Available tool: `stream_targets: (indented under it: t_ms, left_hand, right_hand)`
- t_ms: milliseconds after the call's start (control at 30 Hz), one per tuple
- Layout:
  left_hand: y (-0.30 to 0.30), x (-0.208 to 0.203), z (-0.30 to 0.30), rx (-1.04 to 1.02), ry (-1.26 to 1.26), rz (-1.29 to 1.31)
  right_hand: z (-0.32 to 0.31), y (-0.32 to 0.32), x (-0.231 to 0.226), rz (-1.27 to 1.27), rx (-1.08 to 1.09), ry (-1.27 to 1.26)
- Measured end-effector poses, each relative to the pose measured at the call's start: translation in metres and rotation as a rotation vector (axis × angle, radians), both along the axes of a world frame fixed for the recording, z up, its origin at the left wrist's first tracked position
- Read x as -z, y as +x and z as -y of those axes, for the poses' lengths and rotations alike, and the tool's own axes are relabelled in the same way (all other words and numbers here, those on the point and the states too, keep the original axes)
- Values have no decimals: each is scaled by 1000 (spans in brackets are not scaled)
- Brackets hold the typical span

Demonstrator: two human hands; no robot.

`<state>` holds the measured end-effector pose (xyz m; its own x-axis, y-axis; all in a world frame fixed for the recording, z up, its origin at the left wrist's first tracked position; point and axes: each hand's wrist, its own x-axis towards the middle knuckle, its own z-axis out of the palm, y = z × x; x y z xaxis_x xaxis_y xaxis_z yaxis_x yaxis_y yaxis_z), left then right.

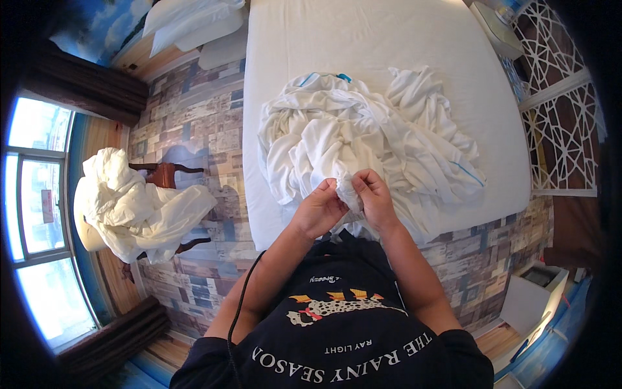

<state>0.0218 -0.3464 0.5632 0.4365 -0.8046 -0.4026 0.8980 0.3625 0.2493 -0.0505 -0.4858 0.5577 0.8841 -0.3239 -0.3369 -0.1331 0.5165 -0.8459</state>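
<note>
A large heap of crumpled white bed linen (324, 139) with thin blue edging lies on the near part of the bed (304, 35). Close in front of my body, my left hand (319, 211) pinches a gathered edge of this linen between thumb and fingers. My right hand (376, 198) grips the same bunched edge just to the right, its thumb on top. A short fold of cloth lies between the two hands, which are almost touching. Some of the fingers are hidden under the fabric. Near the heap's far side shows a small bright blue piece (344, 78).
To the left, a puffy white duvet (129, 204) is draped over a chair by the window (45, 194). White pillows (188, 26) are stacked at the far left. A bedside table (497, 31) and a white lattice screen (560, 97) stand on the right. The floor (188, 133) has a patchwork wood pattern.
</note>
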Motion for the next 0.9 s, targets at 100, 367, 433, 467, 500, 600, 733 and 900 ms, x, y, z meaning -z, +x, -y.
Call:
stream_targets:
  t_ms: [100,367,433,467,500,600,733,900]
  left_hand:
    - [8,12,-6,93,-54,-1]
    - [21,15,-6,190,276,93]
    - [18,5,0,155,247,42]
    - [18,7,1,139,241,10]
    - [17,13,1,123,234,-23]
    - [13,16,4,79,249,-48]
    - [12,12,8,62,312,-17]
    - [9,3,11,20,390,180]
  right_hand:
    - [-3,1,9,17,42,31]
    - [7,6,-11,3,75,-561]
    - [5,11,-19,93,253,-917]
    - [6,10,-22,157,198,-966]
    - [7,7,-25,222,143,-1013]
    - [3,2,-39,224,65,-1138]
    - [4,-3,-33,159,58,-1126]
    - [10,-11,-43,222,-6,-931]
